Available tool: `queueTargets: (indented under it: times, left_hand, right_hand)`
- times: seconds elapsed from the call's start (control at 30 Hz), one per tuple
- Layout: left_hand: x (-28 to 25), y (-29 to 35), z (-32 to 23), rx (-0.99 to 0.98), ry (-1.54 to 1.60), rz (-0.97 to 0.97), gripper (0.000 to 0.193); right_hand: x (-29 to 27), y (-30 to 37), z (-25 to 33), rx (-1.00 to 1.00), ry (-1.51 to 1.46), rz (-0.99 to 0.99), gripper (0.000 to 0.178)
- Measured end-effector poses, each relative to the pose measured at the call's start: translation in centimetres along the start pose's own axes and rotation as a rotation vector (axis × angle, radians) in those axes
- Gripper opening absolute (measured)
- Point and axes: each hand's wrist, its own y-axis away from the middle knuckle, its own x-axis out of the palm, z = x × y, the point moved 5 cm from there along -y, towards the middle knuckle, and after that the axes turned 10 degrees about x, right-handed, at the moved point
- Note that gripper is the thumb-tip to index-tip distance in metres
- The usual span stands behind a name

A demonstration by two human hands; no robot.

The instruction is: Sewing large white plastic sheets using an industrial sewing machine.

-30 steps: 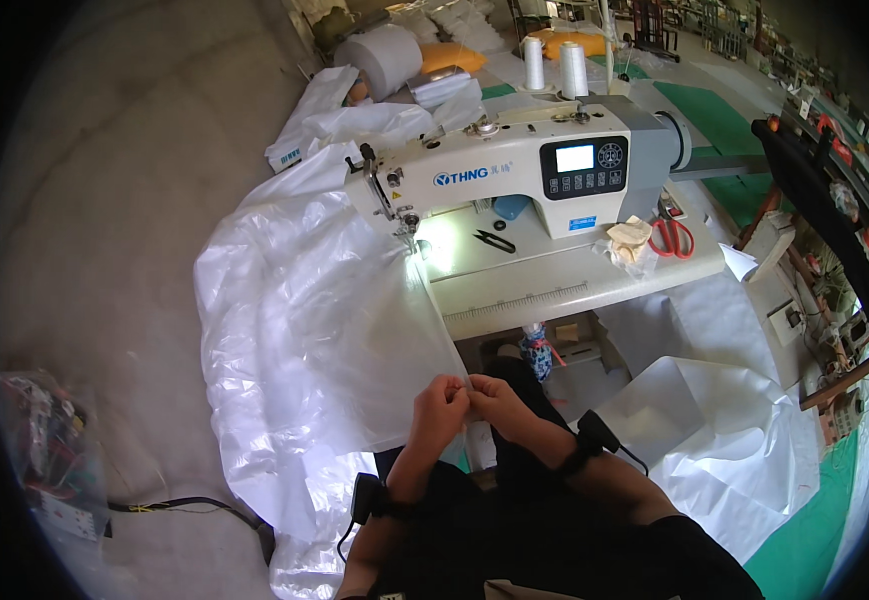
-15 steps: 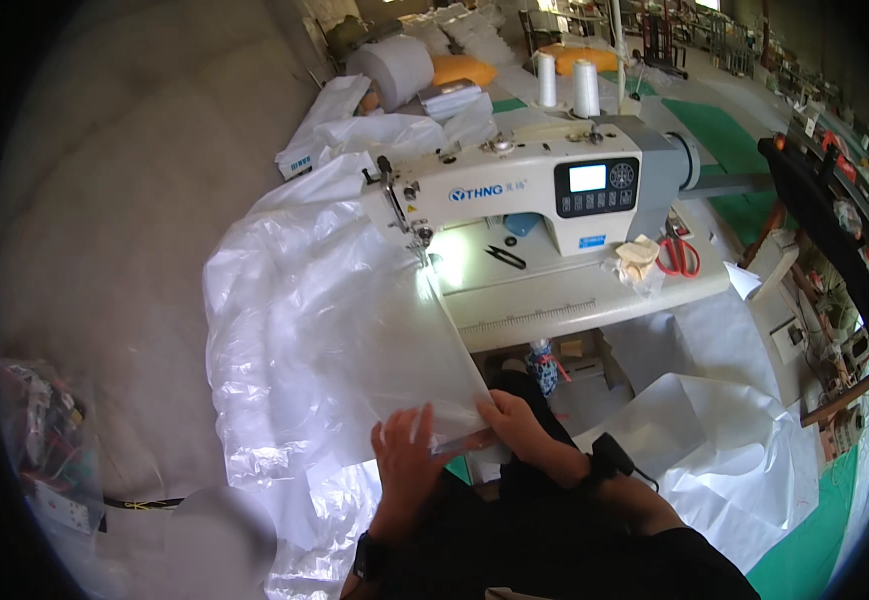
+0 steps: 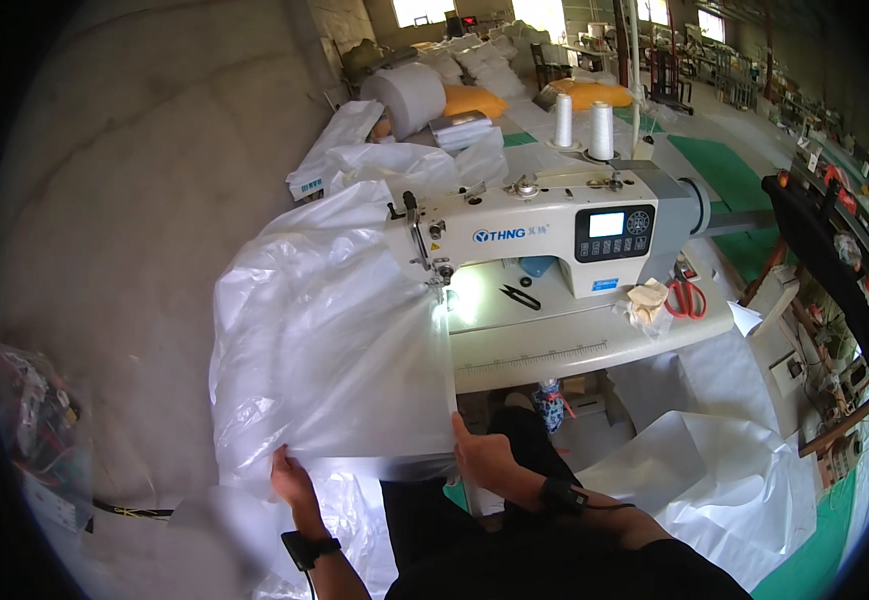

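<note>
"Where's it brightest from here?"
"Under the sewing machine (image 3: 525, 236), near centre: a lamp glow (image 3: 466, 297) burns white. The windows (image 3: 424, 11) up top blow out too."
"And the plastic sheet (image 3: 355, 350)?"
"Streaked with glare, left of centre. The floor (image 3: 145, 300) at left looks dim, straight lines bow toward the black corners, and a pale shape (image 3: 217, 545), lower left, is blurred."

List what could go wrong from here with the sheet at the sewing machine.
Uneven pull: the left hand and right hand are at different edges of the white sheet, so it might skew under the sewing machine head.

Snagging: black snips lie near the lit needle area and might catch the sheet if it shifts right.
</note>
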Motion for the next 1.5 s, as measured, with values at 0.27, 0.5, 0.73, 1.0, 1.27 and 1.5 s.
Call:
queueTargets:
  times: [0.27, 0.5, 0.73, 1.0, 1.27, 1.5]
  left_hand:
    - [4.6, -5.2, -0.4, 0.102, -0.165, 0.124, 0.027]
    - [9.6, -9.8, -0.5, 0.156, -0.112, 0.274, 0.032]
    - [12.2, -14.2, -5.3, 0.161, -0.209, 0.343, 0.03]
    - [16.8, -16.1, -3.9, 0.277, -0.362, 0.278, 0.024]
    - [17.7, -18.4, -5.2, 0.453, -0.596, 0.449, 0.017]
    - [19.1, -18.4, -4.2, 0.635, -0.647, 0.523, 0.013]
  right_hand:
    - [-0.9, -4.7, -0.4, -0.054, 0.124, 0.011, 0.051]
    - [-0.9, -10.0, -0.4, -0.022, 0.234, -0.014, 0.027]
    - [-0.5, -15.2, -2.6, -0.003, 0.267, -0.028, 0.014]
    - [0.2, -19.3, -3.0, -0.06, 0.418, -0.009, 0.036]
    - [0.8, -22.4, -4.6, -0.07, 0.448, -0.01, 0.04]
    - [-0.3, -22.2, -5.8, -0.038, 0.38, 0.056, 0.033]
